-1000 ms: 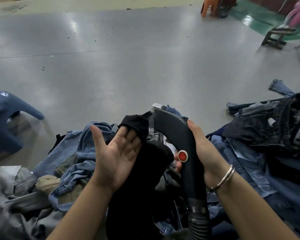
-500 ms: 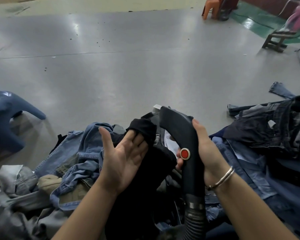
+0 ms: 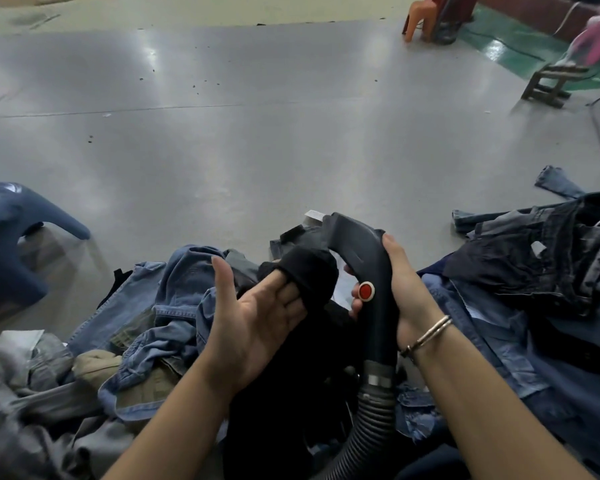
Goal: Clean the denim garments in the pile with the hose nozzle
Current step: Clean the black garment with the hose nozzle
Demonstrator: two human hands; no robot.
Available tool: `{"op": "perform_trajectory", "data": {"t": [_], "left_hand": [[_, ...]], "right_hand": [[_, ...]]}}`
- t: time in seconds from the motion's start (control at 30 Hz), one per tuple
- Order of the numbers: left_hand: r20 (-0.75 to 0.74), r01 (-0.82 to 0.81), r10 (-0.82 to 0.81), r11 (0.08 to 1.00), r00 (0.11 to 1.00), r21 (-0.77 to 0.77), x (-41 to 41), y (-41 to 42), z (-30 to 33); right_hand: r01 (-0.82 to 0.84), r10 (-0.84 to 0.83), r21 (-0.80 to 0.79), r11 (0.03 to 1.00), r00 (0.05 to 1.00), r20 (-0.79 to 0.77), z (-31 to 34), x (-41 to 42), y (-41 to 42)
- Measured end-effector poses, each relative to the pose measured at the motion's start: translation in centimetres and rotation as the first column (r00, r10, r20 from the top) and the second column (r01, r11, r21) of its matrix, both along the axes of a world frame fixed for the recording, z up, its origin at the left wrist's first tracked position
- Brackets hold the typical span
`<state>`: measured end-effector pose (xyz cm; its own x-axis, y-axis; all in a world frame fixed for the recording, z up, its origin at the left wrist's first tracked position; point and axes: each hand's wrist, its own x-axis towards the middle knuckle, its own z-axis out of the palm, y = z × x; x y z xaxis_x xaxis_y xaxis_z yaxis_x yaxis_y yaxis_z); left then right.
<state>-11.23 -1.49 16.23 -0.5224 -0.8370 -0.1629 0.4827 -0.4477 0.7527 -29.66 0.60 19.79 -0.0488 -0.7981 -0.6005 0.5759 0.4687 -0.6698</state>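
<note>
My right hand (image 3: 407, 296) grips the handle of the dark hose nozzle (image 3: 355, 244), thumb beside its red button (image 3: 366, 291). The nozzle mouth points up and away, just right of a black garment (image 3: 312, 271). My left hand (image 3: 257, 317) lies palm up with straight fingers, and its fingertips are tucked under a fold of that black cloth, which hangs down between my arms. A ribbed hose (image 3: 364, 438) runs down from the nozzle. Blue denim garments (image 3: 174, 306) are piled to the left and below.
A second heap of darker denim (image 3: 534, 271) lies on the right. A blue plastic stool (image 3: 11, 237) stands at the left. Grey concrete floor (image 3: 257, 150) stretches ahead. An orange chair (image 3: 420, 19) and a low wooden stool (image 3: 548, 84) stand far back on the right.
Both hands, with the nozzle and the black cloth, have drifted slightly to the right in view. Neither hold has changed.
</note>
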Motion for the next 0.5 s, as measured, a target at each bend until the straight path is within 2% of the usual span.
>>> {"op": "perform_trajectory", "data": {"t": [0.13, 0.3, 0.4, 0.5], "left_hand": [[-0.007, -0.123, 0.124, 0.99, 0.992, 0.072, 0.6, -1.2, 0.4], [0.073, -0.123, 0.115, 0.983, 0.991, 0.133, -1.1, -0.5, 1.2], [0.033, -0.095, 0.091, 0.985, 0.995, 0.143, -1.8, 0.3, 1.2], [0.076, -0.099, 0.089, 0.986, 0.993, 0.133, -2.1, 1.1, 1.3]], "right_hand": [[-0.012, 0.016, -0.105, 0.994, 0.999, 0.034, -0.2, 1.0, 1.2], [-0.066, 0.054, -0.292, 0.954, 0.997, -0.049, 0.1, 2.4, 2.7], [-0.057, 0.032, -0.298, 0.953, 0.996, -0.089, -0.1, 3.3, 2.7], [-0.012, -0.044, -0.291, 0.957, 0.982, -0.185, -0.7, 3.8, 2.4]]}}
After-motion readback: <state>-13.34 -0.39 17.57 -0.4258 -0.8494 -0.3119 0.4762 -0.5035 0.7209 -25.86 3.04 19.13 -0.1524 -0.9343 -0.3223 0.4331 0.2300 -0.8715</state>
